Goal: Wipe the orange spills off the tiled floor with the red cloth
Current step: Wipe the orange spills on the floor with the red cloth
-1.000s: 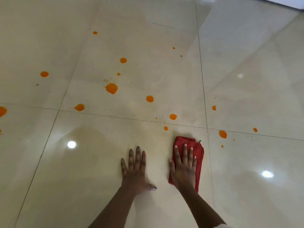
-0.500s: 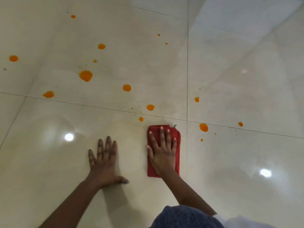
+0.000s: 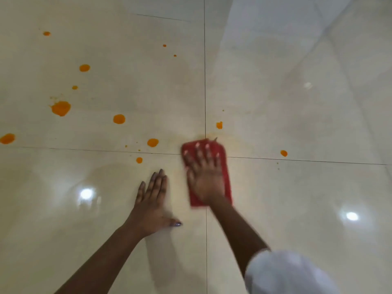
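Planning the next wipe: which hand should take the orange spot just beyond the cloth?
Right. The right hand presses flat on the red cloth, just short of that spot. The left hand rests bare on the floor.

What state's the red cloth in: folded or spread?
Folded, apparently: the red cloth is a narrow flat pad under the right hand; blur hides its layers.
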